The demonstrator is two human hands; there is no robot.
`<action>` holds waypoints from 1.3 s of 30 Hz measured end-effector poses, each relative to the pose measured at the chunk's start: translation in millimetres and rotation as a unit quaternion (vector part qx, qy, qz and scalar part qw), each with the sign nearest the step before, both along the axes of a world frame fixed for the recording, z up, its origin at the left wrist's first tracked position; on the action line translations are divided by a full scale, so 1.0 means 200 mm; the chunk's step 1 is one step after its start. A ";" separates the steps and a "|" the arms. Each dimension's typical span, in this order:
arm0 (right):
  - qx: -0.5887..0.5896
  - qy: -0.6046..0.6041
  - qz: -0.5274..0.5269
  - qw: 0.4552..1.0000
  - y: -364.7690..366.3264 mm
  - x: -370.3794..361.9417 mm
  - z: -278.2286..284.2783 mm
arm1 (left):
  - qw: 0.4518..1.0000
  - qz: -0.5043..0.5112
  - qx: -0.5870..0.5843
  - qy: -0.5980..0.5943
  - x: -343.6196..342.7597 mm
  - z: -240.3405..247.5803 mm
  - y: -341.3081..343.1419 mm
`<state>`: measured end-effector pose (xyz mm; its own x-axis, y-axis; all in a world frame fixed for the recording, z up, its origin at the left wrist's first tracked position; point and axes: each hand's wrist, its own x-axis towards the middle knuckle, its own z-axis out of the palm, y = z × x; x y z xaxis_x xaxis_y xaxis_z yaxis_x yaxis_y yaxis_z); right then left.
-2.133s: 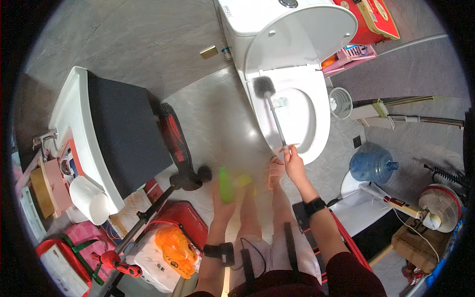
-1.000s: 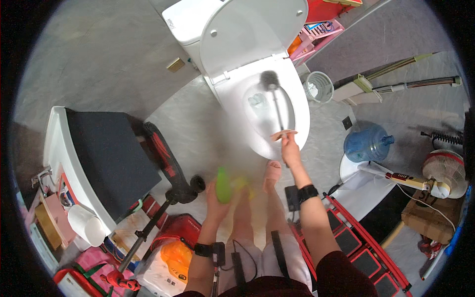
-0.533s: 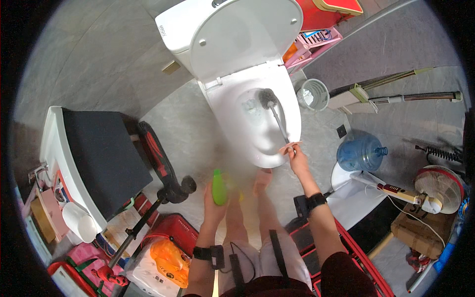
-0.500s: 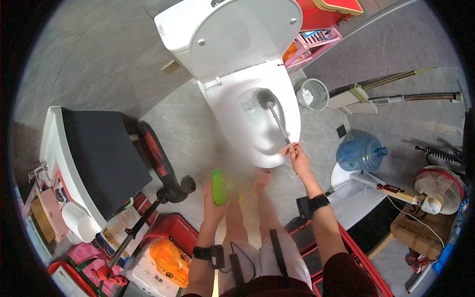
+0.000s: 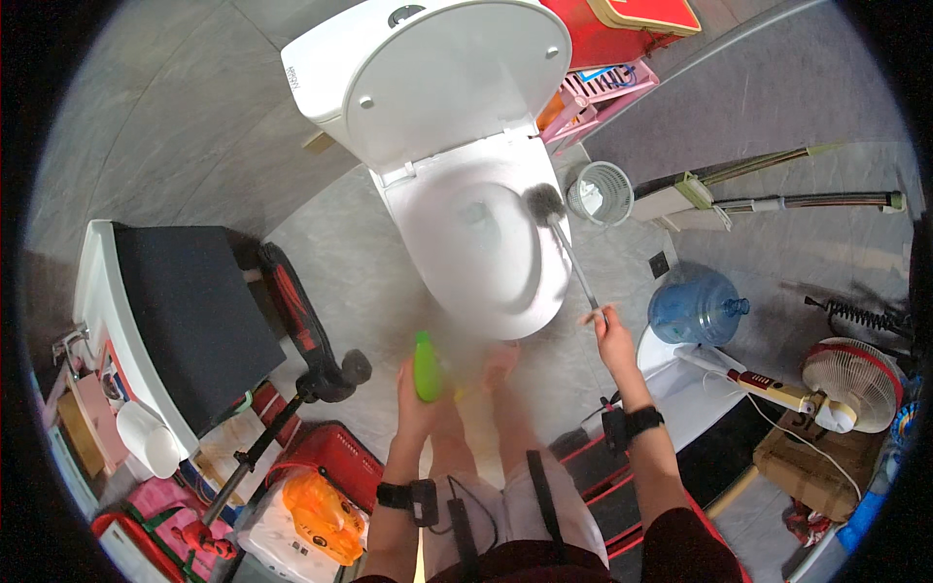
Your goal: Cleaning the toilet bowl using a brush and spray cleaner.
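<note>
My right hand is closed round the handle of a toilet brush. Its round grey bristle head lies over the right side of the rim of the white toilet. A small pinkish piece shows on the handle beside my fingers; I cannot make out what it is. In front of my knees, my left hand grips a green bottle, held upright away from the bowl. The toilet's seat and lid stand raised against the tank. A pale haze blurs the bowl's lower left part.
A lattice waste bin stands right of the toilet, near a pink rack. Farther right are a blue water jug and a fan. A dark-fronted cabinet, a red basket and a black pole occupy the left.
The brush head has come up out of the bowl to its right rim. My right hand has moved right and slightly nearer me. My left hand still holds the green bottle.
</note>
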<state>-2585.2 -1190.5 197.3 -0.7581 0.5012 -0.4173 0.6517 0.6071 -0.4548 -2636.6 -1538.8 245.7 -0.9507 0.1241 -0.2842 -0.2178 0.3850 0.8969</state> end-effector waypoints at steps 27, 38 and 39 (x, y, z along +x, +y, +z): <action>-0.260 0.021 -0.134 0.956 0.07 -0.51 -0.02 | 0.999 -0.025 0.001 -0.019 -0.09 -0.07 0.18; -0.124 0.015 -0.065 0.990 0.05 -0.15 -0.20 | 0.996 -0.084 -0.002 -0.022 -0.11 -0.10 0.14; -0.171 -0.020 -0.099 0.980 0.02 -0.31 -0.09 | 0.995 -0.094 -0.022 -0.008 -0.12 -0.08 0.13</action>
